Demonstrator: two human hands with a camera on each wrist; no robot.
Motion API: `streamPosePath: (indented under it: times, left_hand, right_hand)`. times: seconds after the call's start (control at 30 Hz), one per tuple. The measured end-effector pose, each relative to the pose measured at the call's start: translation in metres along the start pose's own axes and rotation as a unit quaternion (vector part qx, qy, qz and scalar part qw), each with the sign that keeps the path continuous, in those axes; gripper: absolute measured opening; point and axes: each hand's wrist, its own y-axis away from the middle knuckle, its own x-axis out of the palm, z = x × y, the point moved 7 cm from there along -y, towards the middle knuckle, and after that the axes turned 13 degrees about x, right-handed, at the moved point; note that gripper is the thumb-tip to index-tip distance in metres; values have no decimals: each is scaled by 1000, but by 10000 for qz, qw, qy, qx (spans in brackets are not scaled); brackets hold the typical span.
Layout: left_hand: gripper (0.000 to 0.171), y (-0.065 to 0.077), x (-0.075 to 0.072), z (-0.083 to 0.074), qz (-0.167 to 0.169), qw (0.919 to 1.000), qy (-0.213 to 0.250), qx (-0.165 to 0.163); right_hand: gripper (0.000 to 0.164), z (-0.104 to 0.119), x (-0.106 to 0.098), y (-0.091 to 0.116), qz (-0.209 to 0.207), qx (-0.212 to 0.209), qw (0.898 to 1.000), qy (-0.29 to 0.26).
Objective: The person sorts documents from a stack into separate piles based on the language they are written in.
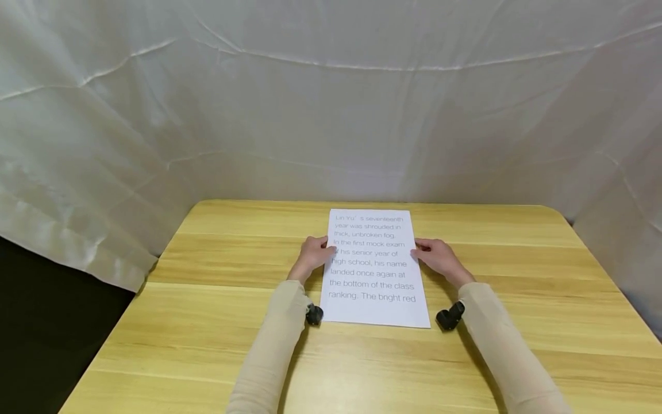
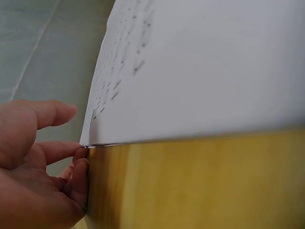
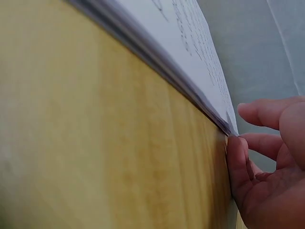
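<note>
A stack of printed white paper sheets (image 1: 372, 310) lies on the table between both hands, large text facing up. My left hand (image 1: 314, 253) is at its left side; in the left wrist view, fingertips (image 2: 82, 155) touch the paper's edge while the thumb (image 2: 59, 113) stands raised, apart from the fingers. On the right side is my right hand (image 1: 439, 257). The right wrist view shows its fingertips (image 3: 237, 140) against the layered edge of the sheets (image 3: 157, 62), with the thumb (image 3: 259, 113) held off above. The underside of the stack is hidden.
The light wooden table (image 1: 207, 345) has rounded far corners. A pale, creased curtain (image 1: 331, 126) hangs behind it and along both sides. Small black cameras (image 1: 314, 314) sit at the cuffs of both beige sleeves (image 1: 271, 351). A dark area (image 1: 52, 322) lies beyond the table's left edge.
</note>
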Motion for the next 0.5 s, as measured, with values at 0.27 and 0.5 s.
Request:
streamPosePath:
  times: [0.27,0.5]
  left_hand:
    - [52,3,0,-2,-4,9998,-185,58]
    - [46,1,-8,-4,-87,9980,561,285]
  right_hand:
    - [55,7,5,3,17,-319,9995,-24]
    - [58,8,3,2,191,-174,9987,-433]
